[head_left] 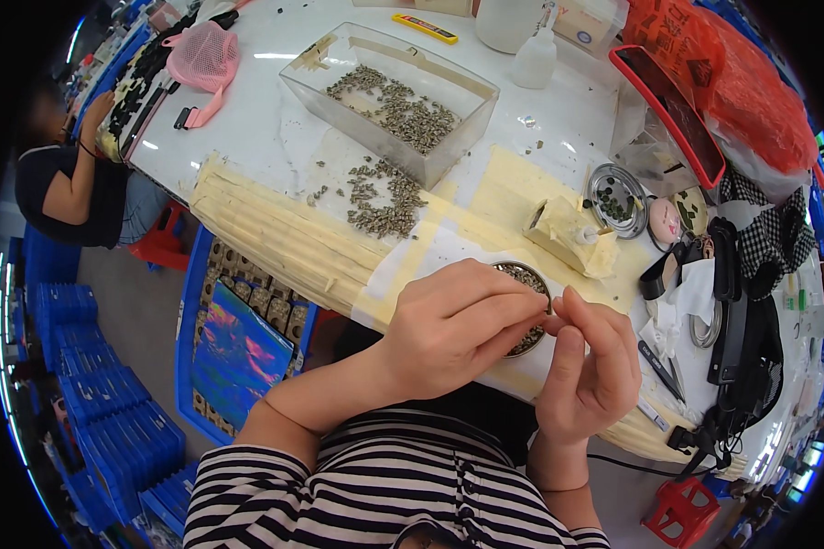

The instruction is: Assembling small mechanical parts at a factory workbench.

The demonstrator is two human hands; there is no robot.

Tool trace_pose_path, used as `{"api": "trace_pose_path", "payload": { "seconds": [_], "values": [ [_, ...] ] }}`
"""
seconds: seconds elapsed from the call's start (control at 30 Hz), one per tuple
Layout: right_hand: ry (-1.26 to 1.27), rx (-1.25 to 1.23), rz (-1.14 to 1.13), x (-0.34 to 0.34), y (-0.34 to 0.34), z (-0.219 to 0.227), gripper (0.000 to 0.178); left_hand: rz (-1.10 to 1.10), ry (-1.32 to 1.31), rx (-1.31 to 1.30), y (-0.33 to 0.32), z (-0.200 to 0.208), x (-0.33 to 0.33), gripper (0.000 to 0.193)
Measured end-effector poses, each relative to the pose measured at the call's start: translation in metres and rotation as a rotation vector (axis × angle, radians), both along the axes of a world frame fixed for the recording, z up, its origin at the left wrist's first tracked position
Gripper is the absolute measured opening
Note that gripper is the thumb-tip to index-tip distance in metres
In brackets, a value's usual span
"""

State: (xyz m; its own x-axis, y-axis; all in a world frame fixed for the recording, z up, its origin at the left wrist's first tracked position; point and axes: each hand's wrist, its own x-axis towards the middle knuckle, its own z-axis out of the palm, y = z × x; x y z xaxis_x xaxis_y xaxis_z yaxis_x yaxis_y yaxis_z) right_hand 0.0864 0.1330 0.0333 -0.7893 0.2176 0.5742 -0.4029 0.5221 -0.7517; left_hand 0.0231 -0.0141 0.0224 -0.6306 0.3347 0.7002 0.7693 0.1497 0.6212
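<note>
My left hand [462, 320] is closed in a pinch, thumb and fingers together over a round tin [545, 276] of small metal pieces [522, 274]. Facing it, my right hand [590, 368] has curled fingers, its fingertips meeting those of the left. Something small and dark seems to sit between the fingertips, too tiny to name. Beyond the tin, a clear plastic box [366, 117] holds many small metal pieces, and a loose heap of them [384, 203] lies in front of it. The hands cover part of the tin.
Right of the tin stand a tape-wrapped block [568, 240] and a metal dish [598, 197] with dark bits. A red-cased phone [673, 114] leans near red plastic bags [760, 101]. Tweezers [661, 371] lie at right. A blue crate [188, 366] sits below the table; another person [73, 188] sits at left.
</note>
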Motion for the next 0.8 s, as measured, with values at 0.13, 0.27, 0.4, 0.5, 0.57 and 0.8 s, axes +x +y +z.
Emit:
{"api": "trace_pose_path", "payload": {
  "seconds": [0.13, 0.27, 0.4, 0.5, 0.57, 0.8],
  "values": [
    [-0.01, -0.03, -0.004, 0.001, -0.001, 0.001, 0.022, 0.036, -0.019, -0.04, -0.011, -0.003, -0.003, 0.028],
    [-0.005, -0.025, -0.01, 0.001, 0.0, 0.0, 0.021, 0.256, -0.103, -0.092, -0.036, 0.003, -0.015, 0.022],
    [0.007, 0.002, -0.012, 0.001, -0.002, 0.0, 0.021, 0.44, -0.176, -0.174, -0.059, 0.002, -0.036, 0.015],
    [0.023, 0.027, -0.012, 0.0, -0.002, -0.001, 0.021, 0.47, -0.123, -0.277, -0.059, 0.001, -0.043, 0.013],
    [0.031, 0.033, -0.015, 0.0, -0.001, -0.001, 0.021, 0.485, -0.075, -0.344, -0.054, 0.001, -0.045, 0.013],
    [0.029, 0.062, 0.011, -0.001, 0.0, 0.001, 0.022, 0.514, -0.007, -0.489, -0.048, 0.003, -0.05, 0.011]
  ]
}}
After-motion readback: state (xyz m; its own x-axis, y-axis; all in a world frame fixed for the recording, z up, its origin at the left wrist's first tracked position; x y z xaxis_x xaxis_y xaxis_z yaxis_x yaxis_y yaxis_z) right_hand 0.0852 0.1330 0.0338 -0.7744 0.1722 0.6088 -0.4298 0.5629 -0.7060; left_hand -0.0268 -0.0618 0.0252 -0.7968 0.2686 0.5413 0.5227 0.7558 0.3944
